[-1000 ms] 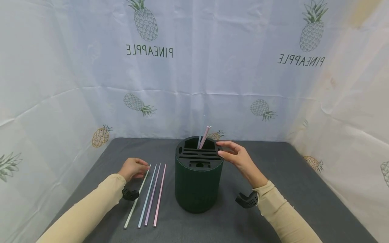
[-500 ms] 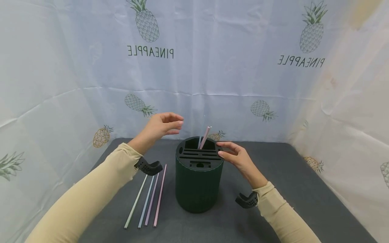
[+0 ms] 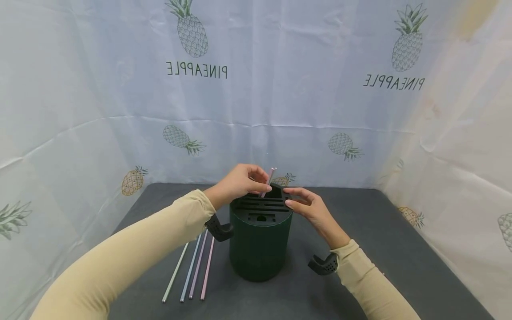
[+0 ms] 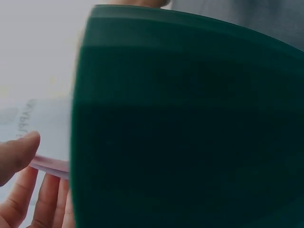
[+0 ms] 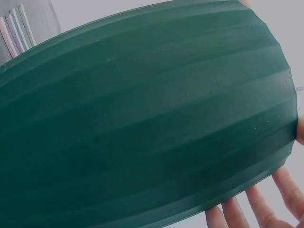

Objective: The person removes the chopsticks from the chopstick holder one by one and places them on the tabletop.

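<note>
A dark green round knife block (image 3: 260, 249) with a slotted black top stands upright at the middle of the table. Pink and lilac straws (image 3: 271, 174) lean out of its large rear opening. My left hand (image 3: 244, 180) reaches over that opening, thumb and fingers pinching the straws near their tops; the left wrist view shows the straws (image 4: 51, 166) between thumb and fingers. At the right side of the top, my right hand (image 3: 314, 209) holds the rim with thumb and fingers; some fingertips are hidden behind the block in the right wrist view.
Several straws lie side by side to the left of the block: a pale green straw (image 3: 174, 273), a blue straw (image 3: 190, 269), a purple straw (image 3: 198, 266) and a pink straw (image 3: 208, 269). Behind the grey tablecloth (image 3: 340, 289) hangs a white pineapple-print curtain (image 3: 256, 89).
From beside the lying straws, my left hand has risen, moved right, then come down to the straws in the block. My right hand has stayed at the rim.
</note>
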`<action>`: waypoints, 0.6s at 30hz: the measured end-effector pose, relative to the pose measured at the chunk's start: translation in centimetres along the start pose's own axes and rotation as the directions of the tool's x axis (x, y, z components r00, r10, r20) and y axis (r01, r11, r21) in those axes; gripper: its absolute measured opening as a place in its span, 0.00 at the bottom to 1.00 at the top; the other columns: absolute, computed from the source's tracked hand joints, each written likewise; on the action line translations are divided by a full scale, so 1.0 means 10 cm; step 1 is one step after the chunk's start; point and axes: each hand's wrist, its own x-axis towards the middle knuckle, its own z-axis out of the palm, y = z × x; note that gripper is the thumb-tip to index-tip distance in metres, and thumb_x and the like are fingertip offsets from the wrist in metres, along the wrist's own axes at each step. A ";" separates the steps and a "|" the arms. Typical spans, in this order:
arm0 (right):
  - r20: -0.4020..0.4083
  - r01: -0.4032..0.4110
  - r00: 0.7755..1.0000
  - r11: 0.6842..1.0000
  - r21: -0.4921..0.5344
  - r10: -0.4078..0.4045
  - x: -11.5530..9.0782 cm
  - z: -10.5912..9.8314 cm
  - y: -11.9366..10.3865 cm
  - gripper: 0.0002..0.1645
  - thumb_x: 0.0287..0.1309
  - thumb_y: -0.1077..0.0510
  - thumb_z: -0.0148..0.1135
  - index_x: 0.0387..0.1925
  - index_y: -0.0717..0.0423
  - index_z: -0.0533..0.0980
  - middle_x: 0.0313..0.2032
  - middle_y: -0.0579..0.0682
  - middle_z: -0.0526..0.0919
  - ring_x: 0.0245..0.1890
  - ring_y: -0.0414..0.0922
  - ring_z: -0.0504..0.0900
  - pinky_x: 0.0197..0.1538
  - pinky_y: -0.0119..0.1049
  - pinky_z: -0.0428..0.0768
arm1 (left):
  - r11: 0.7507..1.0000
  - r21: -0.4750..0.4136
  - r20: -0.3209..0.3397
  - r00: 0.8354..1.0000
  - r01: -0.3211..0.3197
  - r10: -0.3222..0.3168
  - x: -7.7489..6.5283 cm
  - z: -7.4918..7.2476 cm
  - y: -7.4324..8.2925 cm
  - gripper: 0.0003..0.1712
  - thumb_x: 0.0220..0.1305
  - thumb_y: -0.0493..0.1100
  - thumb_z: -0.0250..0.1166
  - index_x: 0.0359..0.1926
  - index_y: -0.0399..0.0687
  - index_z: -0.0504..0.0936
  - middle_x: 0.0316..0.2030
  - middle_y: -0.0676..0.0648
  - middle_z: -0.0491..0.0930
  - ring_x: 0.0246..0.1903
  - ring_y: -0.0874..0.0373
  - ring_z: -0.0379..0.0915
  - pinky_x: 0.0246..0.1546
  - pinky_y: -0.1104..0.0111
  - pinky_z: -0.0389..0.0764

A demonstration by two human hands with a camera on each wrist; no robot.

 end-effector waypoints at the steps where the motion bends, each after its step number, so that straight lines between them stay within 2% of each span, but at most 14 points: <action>1: -0.001 0.000 1.000 1.000 0.002 0.000 0.00 0.00 0.00 0.28 0.64 0.51 0.62 0.63 0.52 0.70 0.67 0.50 0.67 0.58 0.48 0.75 0.63 0.52 0.73 | 1.000 -0.001 -0.001 1.000 0.003 -0.003 0.00 0.01 -0.01 0.15 0.57 0.38 0.71 0.45 0.39 0.81 0.39 0.44 0.81 0.38 0.55 0.79 0.43 0.63 0.85; 6: -0.001 0.005 1.000 1.000 0.004 -0.005 0.00 -0.01 0.01 0.28 0.64 0.51 0.62 0.63 0.53 0.70 0.66 0.49 0.67 0.57 0.46 0.75 0.63 0.51 0.73 | 1.000 -0.007 -0.018 1.000 0.005 -0.005 0.00 0.03 -0.02 0.12 0.58 0.36 0.70 0.43 0.37 0.82 0.39 0.44 0.82 0.38 0.55 0.80 0.43 0.65 0.85; 12: -0.003 0.009 1.000 1.000 0.003 -0.009 -0.01 -0.01 0.01 0.27 0.64 0.51 0.62 0.63 0.52 0.71 0.66 0.49 0.68 0.57 0.44 0.76 0.63 0.51 0.73 | 1.000 -0.014 -0.039 0.999 0.019 -0.019 -0.01 0.00 -0.02 0.11 0.59 0.35 0.69 0.44 0.38 0.85 0.44 0.42 0.84 0.43 0.54 0.82 0.44 0.66 0.85; 18: 0.005 0.020 1.000 1.000 0.005 -0.020 -0.01 -0.01 0.01 0.27 0.64 0.52 0.62 0.63 0.53 0.70 0.67 0.50 0.67 0.57 0.44 0.76 0.63 0.52 0.73 | 0.995 -0.095 -0.075 0.997 0.002 -0.009 -0.04 -0.11 0.06 0.14 0.60 0.34 0.68 0.47 0.35 0.84 0.48 0.41 0.84 0.46 0.54 0.82 0.46 0.65 0.85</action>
